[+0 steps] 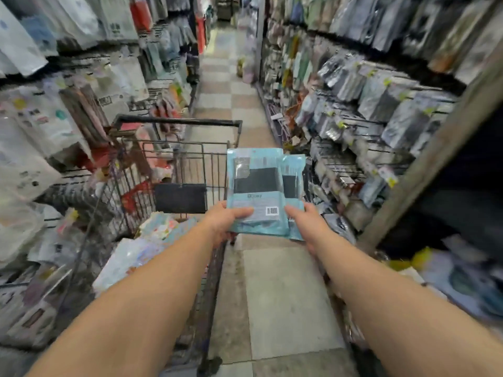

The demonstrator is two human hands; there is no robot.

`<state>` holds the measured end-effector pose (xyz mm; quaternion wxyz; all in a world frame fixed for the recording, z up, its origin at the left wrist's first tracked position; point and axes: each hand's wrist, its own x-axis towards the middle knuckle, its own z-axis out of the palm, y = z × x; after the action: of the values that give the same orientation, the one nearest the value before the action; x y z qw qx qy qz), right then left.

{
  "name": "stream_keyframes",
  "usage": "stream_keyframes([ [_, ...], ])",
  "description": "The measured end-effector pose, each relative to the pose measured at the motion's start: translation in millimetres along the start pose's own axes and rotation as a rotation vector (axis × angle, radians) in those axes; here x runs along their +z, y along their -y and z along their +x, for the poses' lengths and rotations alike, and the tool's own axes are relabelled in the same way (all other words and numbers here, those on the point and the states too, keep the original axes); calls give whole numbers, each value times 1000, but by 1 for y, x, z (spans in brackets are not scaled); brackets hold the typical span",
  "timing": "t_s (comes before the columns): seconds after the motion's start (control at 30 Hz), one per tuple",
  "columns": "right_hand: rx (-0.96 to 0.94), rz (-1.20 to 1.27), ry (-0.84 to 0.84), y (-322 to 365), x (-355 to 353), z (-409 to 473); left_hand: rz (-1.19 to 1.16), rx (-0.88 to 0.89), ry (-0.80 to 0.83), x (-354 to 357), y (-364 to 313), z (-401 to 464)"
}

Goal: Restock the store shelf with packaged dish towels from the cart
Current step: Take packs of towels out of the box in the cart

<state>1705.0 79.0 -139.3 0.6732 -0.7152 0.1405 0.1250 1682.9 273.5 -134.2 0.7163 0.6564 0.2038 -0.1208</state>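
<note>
Two light-blue dish towel packages [258,186], with dark towels showing through their windows, are held upright and overlapped above the aisle floor. My left hand [227,220] grips their lower left edge, thumb on the front. My right hand [306,220] grips the lower right edge. The packages hang just right of the wire cart [174,170], which stands left of centre and holds more pale packaged goods [152,238]. The right-hand shelf [362,148] carries rows of hanging dark packages.
Shelves packed with bagged goods line both sides of the narrow aisle. The checkered tile floor [283,295] runs ahead between the cart and the right shelf. A grey upright post [435,148] stands at the right. Bags sit on the floor far down the aisle.
</note>
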Motion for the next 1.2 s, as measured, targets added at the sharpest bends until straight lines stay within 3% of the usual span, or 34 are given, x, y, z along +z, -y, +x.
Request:
stream_keyframes([
  [0.27, -62, 143, -329, -23, -247, -105, 170, 9, 320, 251, 35, -48],
  [0.57, -114, 195, -630, -58, -479, -233, 251, 172, 629, 487, 58, -165],
  [0.87, -110, 221, -791, -88, -601, -295, 343, 145, 758, 606, 83, -228],
  [1.2, -62, 232, -965, -95, -689, -268, 269, 81, 743, 696, 80, -198],
])
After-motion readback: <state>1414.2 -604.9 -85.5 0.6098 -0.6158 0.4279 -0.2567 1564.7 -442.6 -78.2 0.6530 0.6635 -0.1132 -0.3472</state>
